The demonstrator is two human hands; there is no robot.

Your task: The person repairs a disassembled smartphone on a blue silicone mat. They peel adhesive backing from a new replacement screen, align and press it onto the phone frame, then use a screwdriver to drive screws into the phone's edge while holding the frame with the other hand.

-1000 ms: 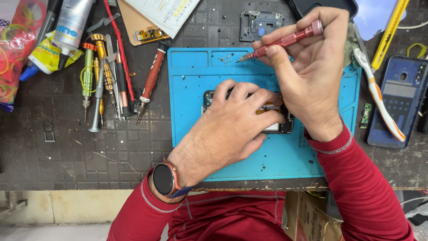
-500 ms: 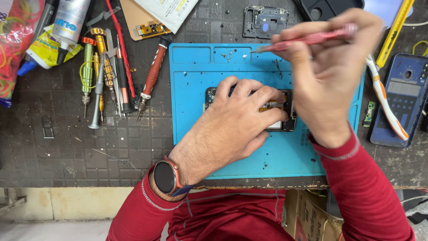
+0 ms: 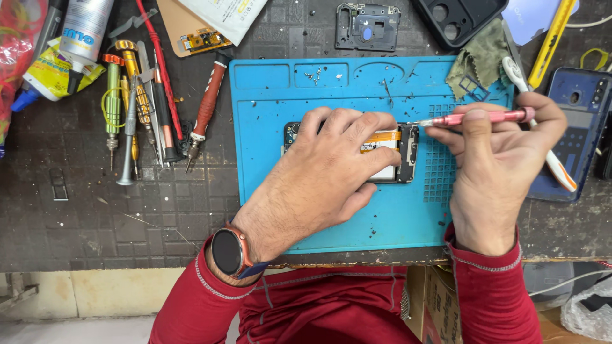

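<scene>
Looking down from the head camera, one view only: an opened phone (image 3: 389, 156) lies near the middle of a blue silicone work mat (image 3: 357, 216), its long axis running left to right across the person's body. The left hand (image 3: 331, 169) lies flat over most of the phone, fingers spread and pressing it down, closed on nothing. The right hand (image 3: 494, 159) is curled around a slim pink screwdriver (image 3: 484, 118), pinched between thumb and fingers, and held nearly level. Its fine metal tip points left and meets the phone's right end, just beside the left fingertips. So the phone lies to the left of the right hand, and the tool lines up with the phone's length.

The phone's inside shows a pale panel, an orange flat cable and a dark frame. The mat is smooth, with moulded trays along its top edge and a grid of small squares at the right (tiny screws and specks dot it). A round dark watch (image 3: 229, 251) sits on the left wrist; both sleeves are red knit. Left of the mat, several screwdrivers (image 3: 143, 114) lie on a dark, worn bench. A blue phone back cover (image 3: 583, 127) rests at the right.
</scene>
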